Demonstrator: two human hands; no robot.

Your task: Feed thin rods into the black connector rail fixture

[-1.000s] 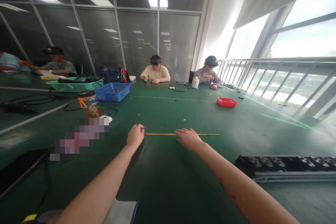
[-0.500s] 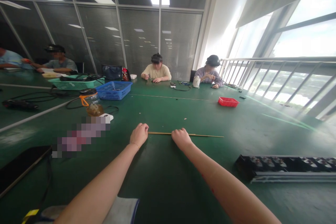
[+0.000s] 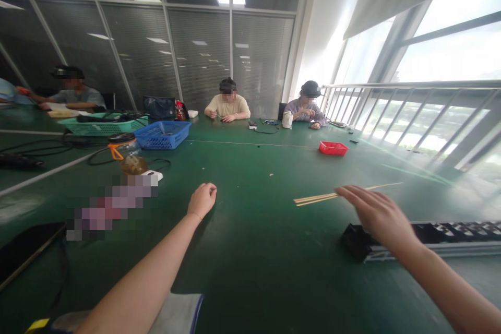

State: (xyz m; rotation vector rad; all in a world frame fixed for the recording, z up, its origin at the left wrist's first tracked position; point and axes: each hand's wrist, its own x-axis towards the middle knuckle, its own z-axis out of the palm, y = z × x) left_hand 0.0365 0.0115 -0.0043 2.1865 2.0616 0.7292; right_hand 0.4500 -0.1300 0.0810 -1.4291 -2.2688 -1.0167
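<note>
My left hand (image 3: 202,201) rests over the green table with its fingers curled in. No object shows in it, and the sticks lie well away to its right. Thin bamboo sticks (image 3: 316,199) lie at the right, their near-left ends slightly fanned and one far end reaching past my fingers. Above them is my right hand (image 3: 378,211), palm down with fingers stretched out, the fingertips at the sticks. My thumb is hidden beneath this hand.
A black tray-like strip (image 3: 438,240) lies under my right forearm. Farther off are a red basket (image 3: 333,148), a blue basket (image 3: 162,136), a green basket (image 3: 102,125) and an orange-strapped jar (image 3: 133,159). A dark flat device (image 3: 29,248) is at left. People sit across the table (image 3: 250,266).
My right hand has moved right with the sticks, away from my left hand. The bundle, earlier held in line between both hands, is now fanned out. My left hand has let go of it.
</note>
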